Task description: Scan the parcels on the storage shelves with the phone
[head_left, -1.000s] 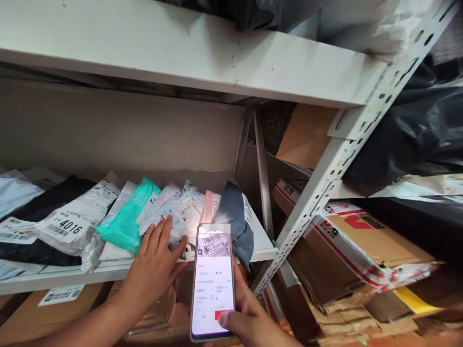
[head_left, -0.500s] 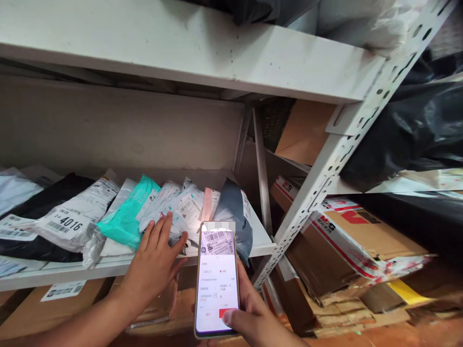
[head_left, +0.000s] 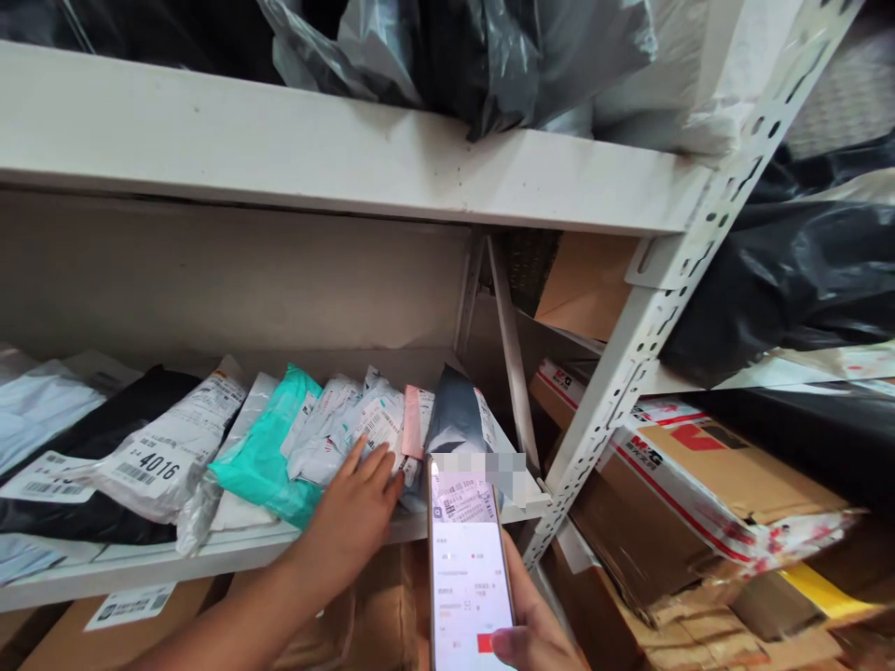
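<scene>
Your left hand (head_left: 353,517) lies open and flat on the white parcel (head_left: 378,424) in the row on the shelf (head_left: 210,550). Your right hand (head_left: 531,634) is closed around the phone (head_left: 467,578). Press the parcel flat and hold the phone steady over its label.

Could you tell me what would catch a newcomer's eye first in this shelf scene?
The lit phone stands out at bottom centre, held in the right hand. Just left of it, the left hand rests on a row of labelled parcels on the white shelf, among them a bright teal parcel.
</scene>
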